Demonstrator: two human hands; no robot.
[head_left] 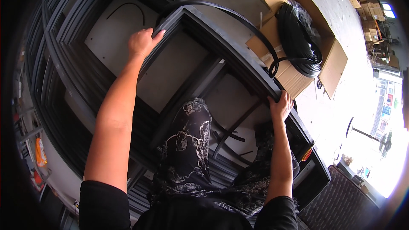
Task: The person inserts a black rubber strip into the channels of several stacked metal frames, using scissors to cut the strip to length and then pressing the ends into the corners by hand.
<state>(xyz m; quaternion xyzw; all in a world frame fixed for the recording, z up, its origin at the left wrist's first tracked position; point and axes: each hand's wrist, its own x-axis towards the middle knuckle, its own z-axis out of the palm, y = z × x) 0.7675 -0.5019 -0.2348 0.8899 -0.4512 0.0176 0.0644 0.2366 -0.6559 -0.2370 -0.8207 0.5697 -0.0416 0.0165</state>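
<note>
Pinching black rubber gasket strip (221, 10) at dark window frame (238, 66) corner with left hand (142, 42); pressing it onto frame rail with right hand (280, 105), fingers curled. Slack loop toward cardboard box (298, 59) beyond frame likely to snag, pulling strip out.

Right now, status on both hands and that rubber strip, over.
Left hand pinching black rubber strip at corner of dark frame. Right hand pressing on frame's edge. Strip arcs loose to coil in cardboard box. Nothing blocking.
</note>
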